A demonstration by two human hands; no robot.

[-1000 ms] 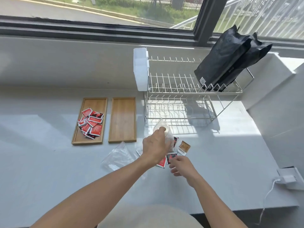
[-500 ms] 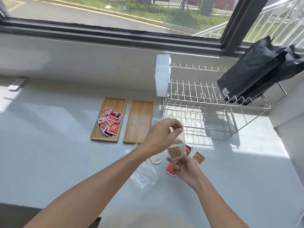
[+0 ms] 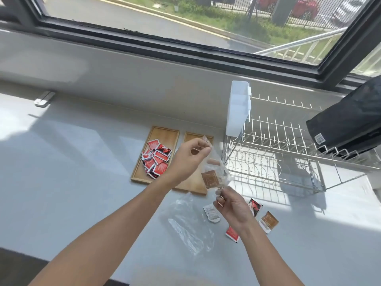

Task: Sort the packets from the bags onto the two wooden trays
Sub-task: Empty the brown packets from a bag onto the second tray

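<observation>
My left hand [image 3: 190, 156] pinches the top of a clear plastic bag [image 3: 216, 170] and holds it up above the right wooden tray [image 3: 192, 184]. A brown packet [image 3: 210, 178] shows inside the bag. My right hand [image 3: 231, 204] grips the bag's lower end from below. The left wooden tray [image 3: 162, 133] carries a pile of several red packets [image 3: 156, 158]. Loose on the counter lie a white packet [image 3: 212, 213], a red-and-black packet [image 3: 255, 206], a brown packet [image 3: 269, 221] and a red packet [image 3: 232, 234]. An empty clear bag [image 3: 188, 225] lies flat in front.
A wire dish rack [image 3: 278, 153] with a white plastic holder [image 3: 237, 108] stands at the right. Black bags [image 3: 348, 122] lean on its top tier. A small white object [image 3: 44, 99] sits at the back left by the wall.
Both hands have raised the clear bag with the brown packet off the counter and carried it left, over the right tray. The view has swung to the left.
</observation>
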